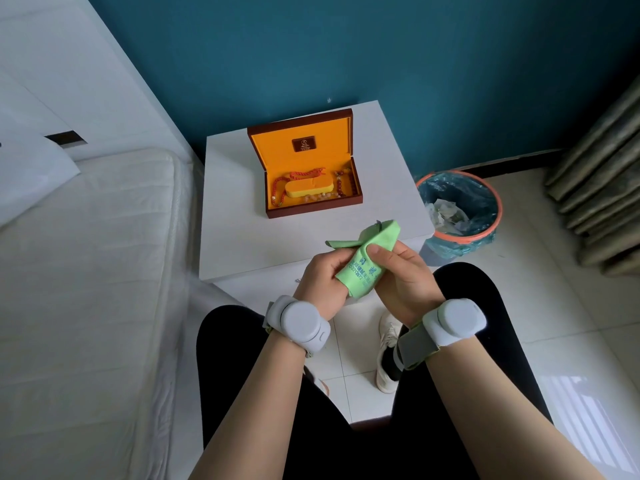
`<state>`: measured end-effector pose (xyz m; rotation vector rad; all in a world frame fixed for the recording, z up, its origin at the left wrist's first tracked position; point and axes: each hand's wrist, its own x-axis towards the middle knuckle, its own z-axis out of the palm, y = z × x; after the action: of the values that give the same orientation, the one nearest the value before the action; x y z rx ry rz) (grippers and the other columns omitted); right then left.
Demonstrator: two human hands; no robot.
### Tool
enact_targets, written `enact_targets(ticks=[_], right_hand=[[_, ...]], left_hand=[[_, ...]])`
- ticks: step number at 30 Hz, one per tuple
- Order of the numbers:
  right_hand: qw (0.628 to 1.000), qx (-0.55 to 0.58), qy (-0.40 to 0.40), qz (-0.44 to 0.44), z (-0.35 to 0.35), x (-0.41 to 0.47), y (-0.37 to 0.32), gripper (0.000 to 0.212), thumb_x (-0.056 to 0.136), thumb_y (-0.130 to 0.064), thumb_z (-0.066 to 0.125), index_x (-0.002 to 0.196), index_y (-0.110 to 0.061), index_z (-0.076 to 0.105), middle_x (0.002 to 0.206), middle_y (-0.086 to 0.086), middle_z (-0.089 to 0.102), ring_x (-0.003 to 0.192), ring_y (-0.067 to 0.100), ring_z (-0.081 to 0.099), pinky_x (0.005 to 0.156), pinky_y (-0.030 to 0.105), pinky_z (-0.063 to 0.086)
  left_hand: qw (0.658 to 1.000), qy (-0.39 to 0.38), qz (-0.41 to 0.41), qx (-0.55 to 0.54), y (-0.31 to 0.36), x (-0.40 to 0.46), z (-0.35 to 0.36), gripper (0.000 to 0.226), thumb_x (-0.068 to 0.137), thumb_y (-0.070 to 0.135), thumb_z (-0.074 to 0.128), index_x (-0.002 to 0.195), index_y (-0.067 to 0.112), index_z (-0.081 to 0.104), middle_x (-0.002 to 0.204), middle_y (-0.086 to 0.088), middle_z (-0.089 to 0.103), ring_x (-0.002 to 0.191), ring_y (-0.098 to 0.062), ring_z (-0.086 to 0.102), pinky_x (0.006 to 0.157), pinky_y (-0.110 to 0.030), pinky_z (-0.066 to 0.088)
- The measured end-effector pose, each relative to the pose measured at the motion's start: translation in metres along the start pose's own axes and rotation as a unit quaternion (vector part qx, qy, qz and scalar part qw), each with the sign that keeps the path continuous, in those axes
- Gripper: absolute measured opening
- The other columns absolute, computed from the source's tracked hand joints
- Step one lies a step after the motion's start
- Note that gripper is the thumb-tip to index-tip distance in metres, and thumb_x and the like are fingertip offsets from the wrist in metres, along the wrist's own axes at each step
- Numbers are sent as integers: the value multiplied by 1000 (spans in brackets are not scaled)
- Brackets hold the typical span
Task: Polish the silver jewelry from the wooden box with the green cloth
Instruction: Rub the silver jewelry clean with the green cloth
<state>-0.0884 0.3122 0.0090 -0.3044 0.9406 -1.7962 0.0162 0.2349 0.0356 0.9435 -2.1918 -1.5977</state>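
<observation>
A single green cloth (pixel 363 258), soft, thin and creased, printed with small blue characters, is held bunched between both hands above the near edge of the white nightstand (pixel 235 237), in front of the wooden box (pixel 311 206). It is gripped by the left hand (pixel 323 278), whose fingers are curled under the fabric, with the cloth draped over that side. It is pinched by the right hand (pixel 403 275), the thumb pressed flat on top of the cloth and the other fingers folded beneath it. A small dark tip can be seen at the cloth's far end; whether a piece of silver jewelry is wrapped inside cannot be told.

One wooden box, rectangular, dark reddish brown and glossy, is set open on the nightstand, its lid upright. The inside is lined in smooth orange-yellow, with one small dark plaque on the lid. One oblong yellow cushion (pixel 309 188) lies in the base, with red and pale beaded strands (pixel 277 190) laid around it.

Two white rounded devices are strapped on, one per wrist (pixel 304 323). One round bin (pixel 460 209) with an orange rim and a bluish plastic liner stands on the pale tiled floor to the right of the nightstand. A white quilted mattress (pixel 86 271) lies to the left, and a teal wall (pixel 346 46) stands behind.
</observation>
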Motion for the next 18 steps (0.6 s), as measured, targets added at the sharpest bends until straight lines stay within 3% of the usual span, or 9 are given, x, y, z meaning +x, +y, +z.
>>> enact_targets(ticks=[2, 5, 8, 11, 13, 15, 18], right_hand=[[1000, 16, -26, 0, 0, 3, -5, 21, 83, -13, 57, 95, 5, 60, 97, 22, 67, 92, 34, 65, 83, 42, 52], [999, 36, -40, 7, 1, 7, -13, 32, 87, -24, 50, 100, 3, 61, 105, 24, 68, 100, 34, 65, 84, 40, 53], [998, 44, -42, 10, 1, 8, -15, 38, 88, -33, 42, 104, -2, 58, 101, 16, 71, 100, 28, 66, 81, 36, 54], [999, 38, -17, 24, 1, 4, -7, 42, 86, -30, 45, 110, 2, 56, 103, 20, 67, 97, 30, 65, 83, 37, 52], [999, 19, -3, 27, 1, 0, 1, 38, 83, -23, 49, 107, 5, 54, 101, 23, 63, 92, 32, 63, 83, 40, 50], [1000, 20, -2, 18, 1, -3, 6, 28, 82, -16, 50, 100, 4, 54, 100, 22, 59, 89, 32, 59, 83, 41, 49], [1000, 3, -5, 10, 0, -3, 4, 20, 80, -12, 53, 94, 2, 56, 97, 20, 60, 87, 32, 59, 82, 40, 49]], left_hand=[[1000, 2, -11, 20, 0, 1, 0, 24, 86, 1, 52, 84, 18, 68, 68, 2, 66, 56, -4, 53, 54, -24, 45], [1000, -3, -7, 11, 3, 1, 1, 40, 86, 1, 53, 60, 31, 54, 42, 16, 50, 40, 0, 40, 43, -7, 29], [1000, -10, 7, -6, 5, -1, 2, 36, 87, 6, 55, 65, 34, 58, 49, 23, 58, 48, 6, 47, 50, -5, 33], [1000, -2, 2, 17, 0, 2, 3, 35, 85, 1, 53, 61, 26, 56, 49, 11, 52, 46, -3, 39, 51, -19, 34], [1000, 6, 4, 9, 0, 3, 2, 25, 84, 2, 52, 74, 22, 62, 59, 12, 57, 50, 0, 49, 53, -19, 40], [1000, -1, 7, -19, 2, 3, 2, 19, 83, 15, 56, 95, 24, 69, 74, 15, 65, 64, 7, 59, 59, -13, 47], [1000, -2, 9, -27, 1, 0, 1, 22, 84, 16, 57, 101, 24, 69, 78, 16, 67, 68, 6, 60, 62, -12, 47]])
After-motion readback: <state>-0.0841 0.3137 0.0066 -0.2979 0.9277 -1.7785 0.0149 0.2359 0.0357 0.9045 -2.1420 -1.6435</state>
